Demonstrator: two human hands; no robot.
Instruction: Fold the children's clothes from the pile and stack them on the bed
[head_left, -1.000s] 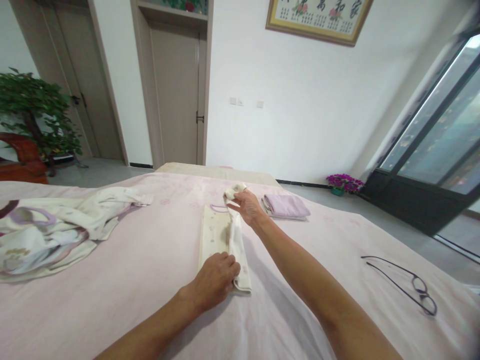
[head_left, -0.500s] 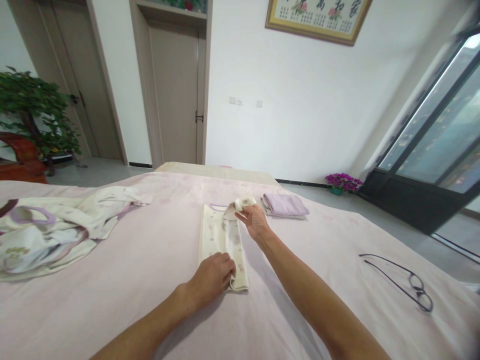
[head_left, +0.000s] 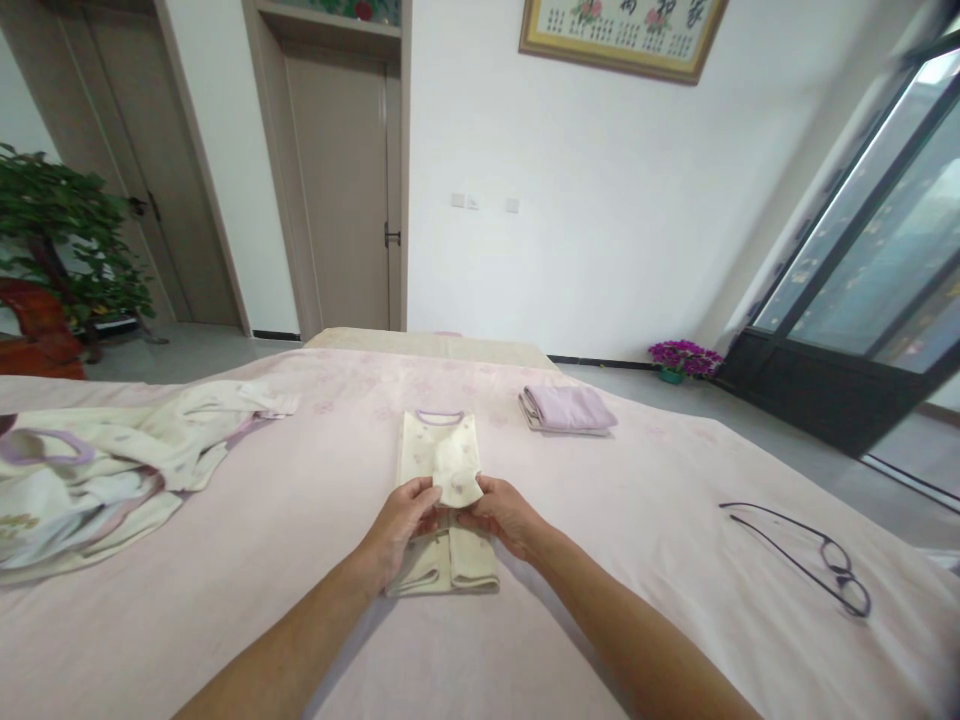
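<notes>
A cream shirt (head_left: 420, 450) with a purple neckline and small printed spots lies folded into a narrow strip on the pink sheet (head_left: 315, 640). Its neckline points away from me. My left hand (head_left: 409, 515) pinches the left edge of a cream flap, which looks like a sleeve, over the middle of the shirt. On the flap's right edge, my right hand (head_left: 504, 512) is closed in a similar pinch. Below the hands, the shirt's lower end shows two folded layers meeting along a centre line.
A folded lilac and cream stack (head_left: 570, 408) sits beyond my right hand. Loose cream garments (head_left: 150, 460) lie heaped at the left. Eyeglasses (head_left: 832, 560) with unfolded arms rest on the sheet at the right. Behind the bed stand a door (head_left: 341, 190) and a white wall.
My right hand has drawn the flap down toward me from near the neckline. My left hand has moved up from the shirt's lower end and now grips the flap too.
</notes>
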